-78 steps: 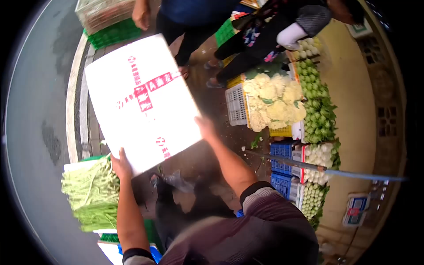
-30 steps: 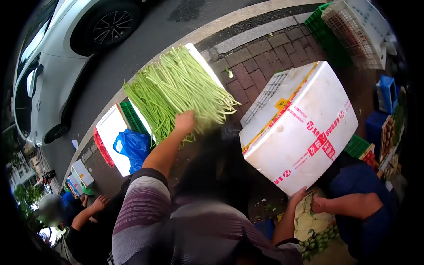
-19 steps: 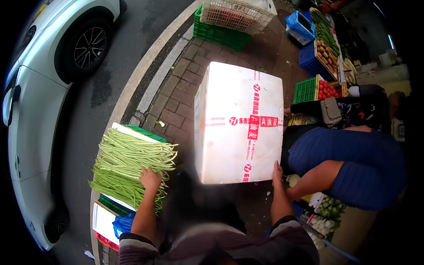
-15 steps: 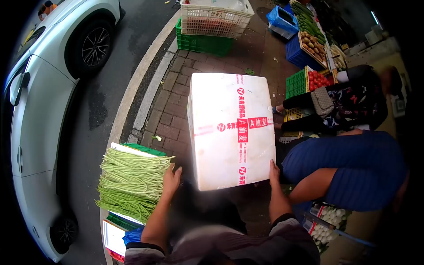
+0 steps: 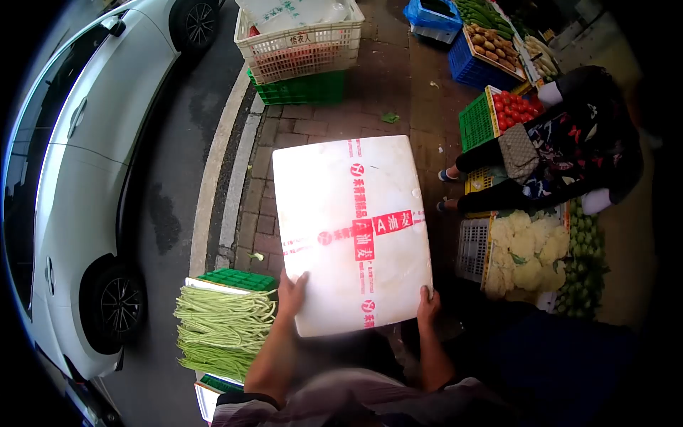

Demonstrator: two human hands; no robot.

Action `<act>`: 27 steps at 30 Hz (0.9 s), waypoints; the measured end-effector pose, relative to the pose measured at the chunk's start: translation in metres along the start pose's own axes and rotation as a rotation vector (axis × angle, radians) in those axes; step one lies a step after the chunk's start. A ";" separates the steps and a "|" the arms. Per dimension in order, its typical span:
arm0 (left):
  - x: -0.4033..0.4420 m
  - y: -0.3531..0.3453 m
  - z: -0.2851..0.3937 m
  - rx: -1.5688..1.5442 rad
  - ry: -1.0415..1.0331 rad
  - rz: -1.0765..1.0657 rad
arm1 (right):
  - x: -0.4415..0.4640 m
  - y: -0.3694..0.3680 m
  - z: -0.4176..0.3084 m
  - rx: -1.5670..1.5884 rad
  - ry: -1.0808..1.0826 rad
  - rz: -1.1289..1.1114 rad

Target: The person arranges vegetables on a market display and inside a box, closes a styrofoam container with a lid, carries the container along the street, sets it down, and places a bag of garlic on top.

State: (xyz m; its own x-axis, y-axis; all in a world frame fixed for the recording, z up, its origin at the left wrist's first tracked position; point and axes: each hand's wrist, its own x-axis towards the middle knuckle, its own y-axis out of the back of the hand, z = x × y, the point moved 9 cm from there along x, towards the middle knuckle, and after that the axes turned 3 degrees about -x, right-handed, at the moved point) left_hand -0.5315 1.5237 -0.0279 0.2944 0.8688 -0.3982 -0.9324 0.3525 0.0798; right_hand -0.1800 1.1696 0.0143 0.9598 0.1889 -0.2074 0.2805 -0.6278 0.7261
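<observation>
A white foam box (image 5: 320, 192) with red-printed tape crossing its lid is in front of my body, slightly tilted. My left hand (image 5: 290, 297) grips its near left edge, the thumb over the lid and the fingers down the side. At the near right corner, my right hand (image 5: 427, 307) holds the box with the thumb at the top edge. The fingers under and behind the box are partly hidden. Left of my left forearm, long green beans (image 5: 224, 320) lie in bundles on a white container with a green crate (image 5: 242, 279) behind it.
A white car (image 5: 92, 142) stands beyond the curb (image 5: 213, 192). Ahead are a cream crate (image 5: 306, 53) and a green crate (image 5: 302, 91). To the right, a person (image 5: 576, 142) bends by tomatoes (image 5: 514, 110), cauliflower (image 5: 530, 249) and potatoes (image 5: 491, 50).
My left hand, formerly apart from the box near the beans, now grips its left edge. The box has shifted left and lower in view. The blue-clothed person no longer covers the cauliflower.
</observation>
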 end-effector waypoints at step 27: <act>0.400 -0.289 0.240 0.184 -0.063 -0.338 | 0.321 -0.042 -0.185 -0.207 -0.230 0.260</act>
State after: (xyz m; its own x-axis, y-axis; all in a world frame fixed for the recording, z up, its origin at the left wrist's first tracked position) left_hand -0.0942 1.8526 0.0093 0.5964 0.7105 -0.3735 -0.7291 0.6741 0.1183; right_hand 0.1146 1.3961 0.0383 0.9818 -0.1443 -0.1238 0.0437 -0.4623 0.8856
